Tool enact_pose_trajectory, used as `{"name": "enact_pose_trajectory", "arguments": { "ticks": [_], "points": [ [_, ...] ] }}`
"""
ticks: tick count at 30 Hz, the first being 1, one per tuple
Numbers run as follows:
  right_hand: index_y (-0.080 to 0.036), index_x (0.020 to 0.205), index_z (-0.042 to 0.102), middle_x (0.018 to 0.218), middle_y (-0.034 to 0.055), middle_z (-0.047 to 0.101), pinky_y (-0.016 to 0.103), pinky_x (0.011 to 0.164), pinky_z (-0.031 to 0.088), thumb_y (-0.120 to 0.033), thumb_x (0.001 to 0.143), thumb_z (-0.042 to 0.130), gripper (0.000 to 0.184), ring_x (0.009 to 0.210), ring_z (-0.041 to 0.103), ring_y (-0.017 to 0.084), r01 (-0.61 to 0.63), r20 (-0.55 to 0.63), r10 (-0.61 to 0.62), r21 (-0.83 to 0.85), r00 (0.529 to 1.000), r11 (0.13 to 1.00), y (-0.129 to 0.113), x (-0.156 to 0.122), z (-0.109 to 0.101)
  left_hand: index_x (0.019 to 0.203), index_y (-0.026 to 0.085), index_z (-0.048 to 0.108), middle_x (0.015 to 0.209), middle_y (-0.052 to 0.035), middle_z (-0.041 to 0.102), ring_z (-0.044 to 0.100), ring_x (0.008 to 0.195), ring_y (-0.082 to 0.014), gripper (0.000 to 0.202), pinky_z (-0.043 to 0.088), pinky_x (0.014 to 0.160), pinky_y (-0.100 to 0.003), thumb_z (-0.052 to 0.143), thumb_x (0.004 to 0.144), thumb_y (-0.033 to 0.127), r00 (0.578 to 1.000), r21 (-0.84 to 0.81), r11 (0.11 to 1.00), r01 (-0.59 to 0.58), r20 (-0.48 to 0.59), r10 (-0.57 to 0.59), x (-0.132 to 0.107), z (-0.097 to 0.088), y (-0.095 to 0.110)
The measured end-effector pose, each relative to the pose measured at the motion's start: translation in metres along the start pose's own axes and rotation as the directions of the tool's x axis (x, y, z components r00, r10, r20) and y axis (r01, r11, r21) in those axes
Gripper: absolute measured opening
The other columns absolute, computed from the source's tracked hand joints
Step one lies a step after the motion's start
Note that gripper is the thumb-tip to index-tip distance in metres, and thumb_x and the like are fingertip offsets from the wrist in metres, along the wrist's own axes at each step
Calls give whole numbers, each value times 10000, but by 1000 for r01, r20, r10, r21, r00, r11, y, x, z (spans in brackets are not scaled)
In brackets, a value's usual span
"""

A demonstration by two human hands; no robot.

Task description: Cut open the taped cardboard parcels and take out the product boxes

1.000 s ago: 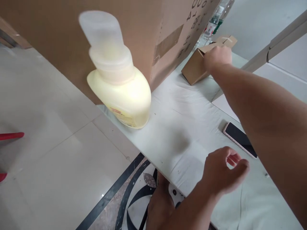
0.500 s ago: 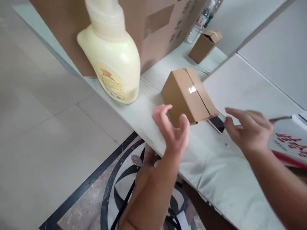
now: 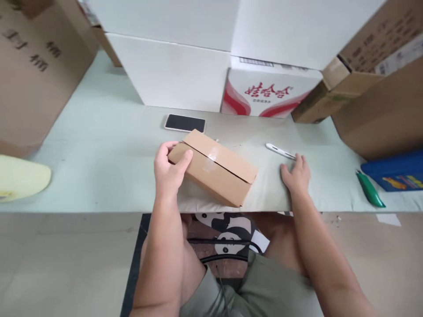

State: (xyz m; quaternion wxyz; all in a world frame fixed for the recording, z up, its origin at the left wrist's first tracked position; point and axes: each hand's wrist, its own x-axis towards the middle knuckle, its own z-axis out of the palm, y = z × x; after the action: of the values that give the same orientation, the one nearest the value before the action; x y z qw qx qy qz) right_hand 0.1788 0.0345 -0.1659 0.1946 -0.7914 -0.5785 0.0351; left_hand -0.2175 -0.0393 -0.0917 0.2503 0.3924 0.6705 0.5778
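A small brown cardboard box (image 3: 218,169), taped along its top seam, lies on the pale table (image 3: 99,176) right in front of me. My left hand (image 3: 169,169) grips its left end, thumb on the top and fingers round the far side. My right hand (image 3: 296,175) rests on the table to the right of the box, fingers curled downward, holding nothing. Its fingertips are close to a white pen-like tool (image 3: 280,151) lying just beyond them.
A phone (image 3: 185,123) lies face up behind the box. White cartons (image 3: 172,75) and a red-printed carton (image 3: 267,92) line the back. Large brown boxes stand at left (image 3: 36,66) and right (image 3: 380,97). A green-handled tool (image 3: 369,190), a blue pack (image 3: 395,171) and a yellow bottle (image 3: 20,178) lie at the edges.
The view has swung from the table's left end to face it squarely. The small box came down onto the table, and my left hand took hold of its end. My right hand dropped to the table.
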Motion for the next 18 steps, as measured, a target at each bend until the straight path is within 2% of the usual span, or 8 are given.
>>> {"name": "enact_pose_trajectory", "arguments": {
  "ticks": [3,6,8,10,13,16,18],
  "points": [
    [-169,1456,619,1541,192,573,600,1261,256,-454,948,430,612,1519,391,361,39,52,-40,3,998,999,-1,7,2,1018,219,638,1087,-57,667,644,952,-206,429,540,834,-318,824,729,476,990,22,999,-44,135,41,-18,37,15],
    [-203,1285,719,1352,190,674,605,1169,290,-399,972,433,467,1384,480,372,37,97,-38,15,995,999,-2,12,-2,990,225,610,1093,-66,666,635,951,-207,466,531,817,-315,830,686,500,988,23,997,-73,141,69,-27,59,22],
    [-199,1201,754,1253,201,688,575,1065,358,-356,956,481,399,1253,543,373,36,132,-35,-10,991,999,1,15,-6,979,225,599,1082,-62,665,628,939,-195,477,525,814,-305,828,664,500,988,12,996,-90,130,88,-29,63,23],
    [-182,1062,783,1127,199,684,507,945,409,-315,909,551,308,1095,588,347,6,149,-6,-2,989,1000,6,18,-10,950,221,593,1010,-41,651,614,881,-172,456,510,775,-284,823,665,492,986,32,995,-89,141,84,-29,61,25],
    [-174,827,741,844,124,625,412,780,405,-287,798,665,139,801,548,243,-127,118,103,216,988,968,15,21,-22,849,215,573,804,20,537,511,716,-129,378,431,644,-252,809,678,455,984,108,993,-50,174,30,-30,48,31],
    [-212,889,681,693,34,498,367,664,372,-401,841,614,206,636,429,175,-159,37,161,467,986,870,14,14,-46,751,212,535,703,55,382,370,636,-107,333,324,578,-244,785,693,423,976,189,982,-3,212,-38,-35,33,42],
    [-266,1007,614,687,7,402,357,609,345,-478,942,429,289,594,385,175,-37,-73,103,611,992,790,3,-1,-71,708,211,505,677,56,351,333,627,-105,339,292,576,-247,762,724,433,965,258,966,17,249,-84,-41,24,51]
  ]
}}
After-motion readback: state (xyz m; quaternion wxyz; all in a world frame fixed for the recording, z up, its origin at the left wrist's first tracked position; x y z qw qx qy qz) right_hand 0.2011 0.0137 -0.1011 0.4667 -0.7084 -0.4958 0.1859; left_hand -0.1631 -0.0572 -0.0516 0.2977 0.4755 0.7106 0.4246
